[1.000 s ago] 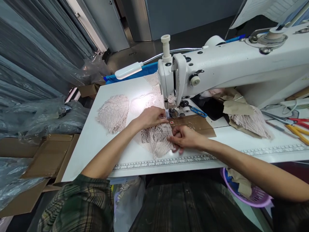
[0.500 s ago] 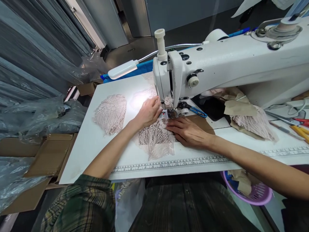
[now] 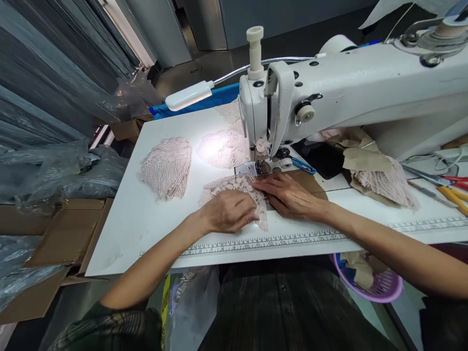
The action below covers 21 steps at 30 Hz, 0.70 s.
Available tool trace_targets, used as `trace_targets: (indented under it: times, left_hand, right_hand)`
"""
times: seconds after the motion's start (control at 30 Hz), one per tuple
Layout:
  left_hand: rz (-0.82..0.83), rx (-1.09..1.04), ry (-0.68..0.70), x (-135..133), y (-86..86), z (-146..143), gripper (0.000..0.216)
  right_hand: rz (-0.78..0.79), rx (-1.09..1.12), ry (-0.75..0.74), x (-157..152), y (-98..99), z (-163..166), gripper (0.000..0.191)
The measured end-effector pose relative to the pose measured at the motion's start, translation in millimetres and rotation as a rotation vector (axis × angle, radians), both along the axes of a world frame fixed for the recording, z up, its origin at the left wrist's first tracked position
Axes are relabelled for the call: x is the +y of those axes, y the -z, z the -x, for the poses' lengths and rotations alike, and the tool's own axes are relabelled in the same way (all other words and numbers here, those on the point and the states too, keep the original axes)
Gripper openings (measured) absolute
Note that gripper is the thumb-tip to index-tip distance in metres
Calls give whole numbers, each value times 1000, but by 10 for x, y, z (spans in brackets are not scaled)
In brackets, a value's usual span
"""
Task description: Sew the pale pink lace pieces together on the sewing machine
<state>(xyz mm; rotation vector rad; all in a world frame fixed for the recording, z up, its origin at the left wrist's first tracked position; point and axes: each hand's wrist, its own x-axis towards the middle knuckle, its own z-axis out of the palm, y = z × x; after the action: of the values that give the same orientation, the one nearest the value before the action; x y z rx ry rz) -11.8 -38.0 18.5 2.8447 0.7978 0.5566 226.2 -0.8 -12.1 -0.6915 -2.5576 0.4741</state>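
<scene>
A piece of pale pink lace (image 3: 234,183) lies on the white table in front of the presser foot of the white sewing machine (image 3: 266,105). My left hand (image 3: 231,210) is over the lace's near part, fingers curled in a pinch at the fabric; the fingertips are partly hidden. Flat on the lace's right edge, just before the needle area, rests my right hand (image 3: 288,195), its fingers stretched out. Another lace piece (image 3: 224,148) sits under the lamp light behind, left of the machine head. A stack of lace pieces (image 3: 166,168) lies further left.
A white lamp (image 3: 189,96) hangs over the table's back edge. Blue thread snips (image 3: 303,165) and a black phone-like object (image 3: 321,158) lie right of the needle. Scissors (image 3: 453,195) are at far right. A purple basket (image 3: 389,287) stands below the front edge; cardboard boxes (image 3: 69,229) are left.
My left hand has come from beside the presser foot toward me, onto the near part of the lace. The lace lies flatter and less gathered. My right hand stays nearly in place.
</scene>
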Motion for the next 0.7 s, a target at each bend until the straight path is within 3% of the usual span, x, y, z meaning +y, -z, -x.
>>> trace_targets:
  times: [0.1, 0.2, 0.27, 0.37, 0.47, 0.53, 0.7]
  left_hand:
    - [111, -51, -144, 164, -1, -1, 35]
    - [159, 130, -316, 196, -35, 36, 72]
    - [125, 187, -354, 146, -75, 73, 84]
    - [80, 84, -174, 24, -127, 134, 70]
    - [93, 2, 88, -76, -97, 167, 30]
    - [30, -32, 93, -103, -41, 153, 11]
    - [-148, -75, 33, -89, -8, 0, 11]
  right_hand:
    - [-45, -19, -14, -10, 0, 4, 43]
    - [-67, -24, -8, -15, -3, 10, 42]
    - [-66, -32, -8, -13, -6, 10, 42]
    - [-33, -36, -12, -4, -6, 1, 47]
    - [34, -8, 9, 9, -2, -8, 57]
    - [74, 21, 27, 13, 2, -8, 63]
    - [137, 95, 22, 9, -8, -10, 72]
